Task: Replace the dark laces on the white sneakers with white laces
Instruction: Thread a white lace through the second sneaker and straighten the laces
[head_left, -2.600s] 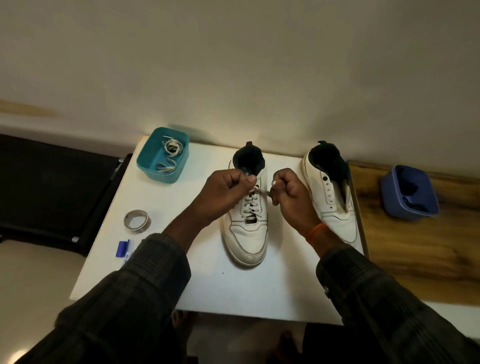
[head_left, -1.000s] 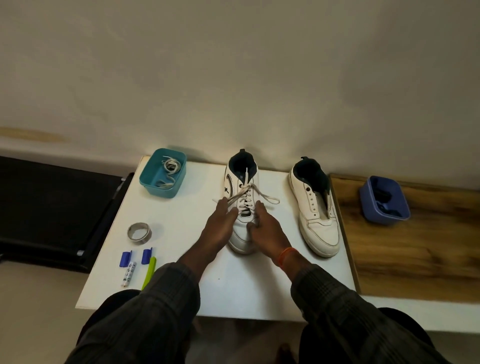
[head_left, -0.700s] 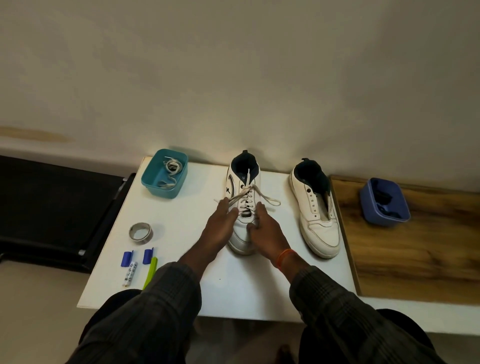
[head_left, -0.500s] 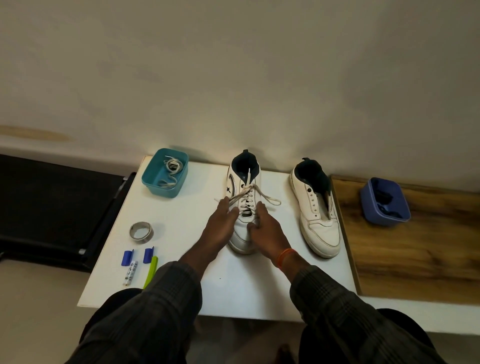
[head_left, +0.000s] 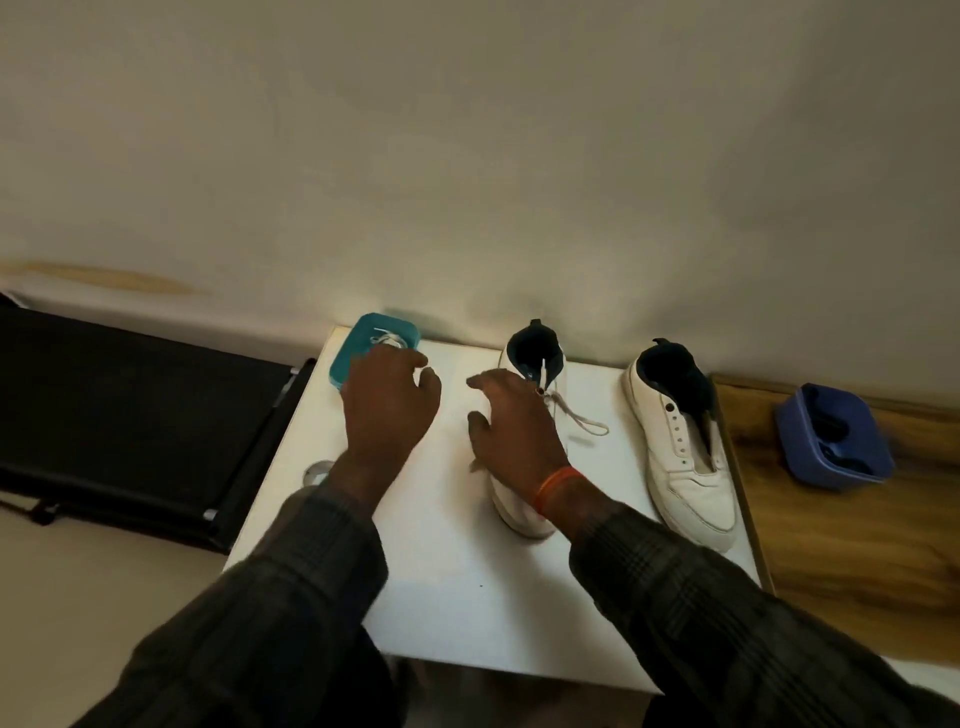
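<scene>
Dim, warm light is pooling on the wall (head_left: 467, 291) just beyond the hands (head_left: 387, 410), fading toward the corners. The hands are smearing slightly with motion blur, and wide-angle distortion is bending the desk (head_left: 447, 571) edges.

Both hands up over the white desk (head_left: 457, 582), neither holding anything. L hand (head_left: 387, 410) hovers w/ loosely curled fingers just in front of the teal tub (head_left: 347, 358), white lace (head_left: 387, 339) inside it. R hand (head_left: 519, 431) is spread, fingers relaxed, above the laced sneaker (head_left: 524, 512); its lace loop (head_left: 584, 420) trails off to the right. 2nd sneaker (head_left: 685, 467) sits beside it, unlaced. Blue tub (head_left: 831, 441) w/ dark contents on the wooden top (head_left: 857, 561).
</scene>
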